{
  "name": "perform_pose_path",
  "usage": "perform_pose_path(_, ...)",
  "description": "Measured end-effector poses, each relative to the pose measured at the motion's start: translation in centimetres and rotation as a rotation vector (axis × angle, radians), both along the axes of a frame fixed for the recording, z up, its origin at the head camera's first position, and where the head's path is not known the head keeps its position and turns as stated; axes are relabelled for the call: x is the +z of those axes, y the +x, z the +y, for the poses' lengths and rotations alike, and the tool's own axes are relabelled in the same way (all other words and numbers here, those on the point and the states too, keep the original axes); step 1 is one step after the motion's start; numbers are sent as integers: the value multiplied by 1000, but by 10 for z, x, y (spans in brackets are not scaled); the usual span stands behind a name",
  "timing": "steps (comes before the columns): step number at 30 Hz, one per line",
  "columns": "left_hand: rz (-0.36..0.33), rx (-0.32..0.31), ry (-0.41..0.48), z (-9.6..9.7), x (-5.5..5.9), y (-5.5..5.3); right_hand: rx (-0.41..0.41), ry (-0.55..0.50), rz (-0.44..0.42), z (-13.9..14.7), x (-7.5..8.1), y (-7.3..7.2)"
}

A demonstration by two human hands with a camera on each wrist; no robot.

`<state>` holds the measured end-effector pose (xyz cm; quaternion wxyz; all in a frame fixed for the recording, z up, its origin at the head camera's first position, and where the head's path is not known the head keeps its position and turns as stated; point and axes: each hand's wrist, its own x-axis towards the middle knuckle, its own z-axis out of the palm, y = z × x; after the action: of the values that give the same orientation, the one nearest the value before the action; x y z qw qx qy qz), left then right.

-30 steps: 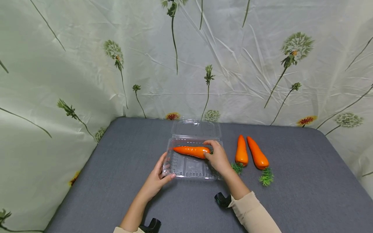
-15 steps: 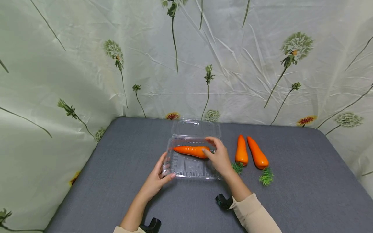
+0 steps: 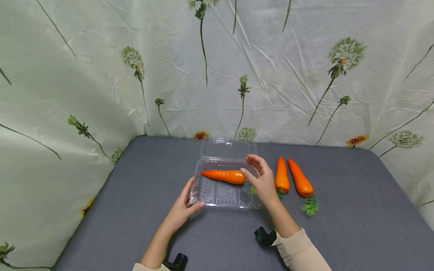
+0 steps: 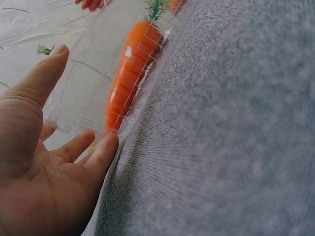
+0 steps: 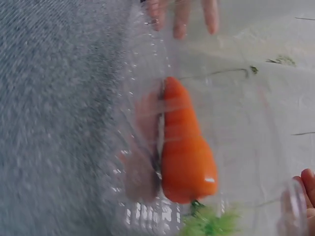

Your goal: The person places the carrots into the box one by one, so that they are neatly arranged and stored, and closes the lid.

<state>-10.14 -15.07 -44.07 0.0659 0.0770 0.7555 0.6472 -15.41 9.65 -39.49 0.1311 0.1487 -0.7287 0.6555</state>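
An orange toy carrot (image 3: 223, 176) with green leaves lies crosswise in a clear plastic clamshell box (image 3: 220, 195), its tip toward the left. The box's lid (image 3: 228, 149) is folded back behind it. My left hand (image 3: 179, 210) rests at the box's front left corner, fingers along the side and thumb by the front edge. In the left wrist view these fingers (image 4: 101, 152) are extended against the plastic. My right hand (image 3: 264, 182) hovers over the box's right end, thumb and fingers spread apart with nothing between them. It partly hides the carrot's leaves.
Two more carrots, one nearer the box (image 3: 281, 175) and one farther right (image 3: 300, 178), lie on the grey cloth-covered table (image 3: 352, 210). A flower-printed curtain (image 3: 271, 75) hangs behind the table and along its left side.
My right hand has let go of the carrot's thick end and moved up and to the right, its fingers spreading. The carrot stays in the box, and my left hand has not moved.
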Motion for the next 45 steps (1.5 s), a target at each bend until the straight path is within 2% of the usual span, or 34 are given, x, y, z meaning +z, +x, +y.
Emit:
perform_pose_path(3,4,4,-5,0,0,0,-7,-27,26,8,-6,-3)
perform_pose_path(7,-2,6,-5,0,1,0,-36,-45,67,17,-8,1)
perform_pose_path(16,-8,9,-4,1,2,0,-134,-58,194,32,9,19)
perform_pose_path(24,-9,15,-17,1,3,1,-190,-95,145,58,-10,17)
perform_pose_path(31,-11,16,-13,1,3,0,-241,-21,227,79,-22,18)
perform_pose_path(38,-8,12,-11,1,2,0,-306,31,199,93,-20,26)
perform_pose_path(45,-11,15,-7,1,2,0,-368,73,225,101,-14,34)
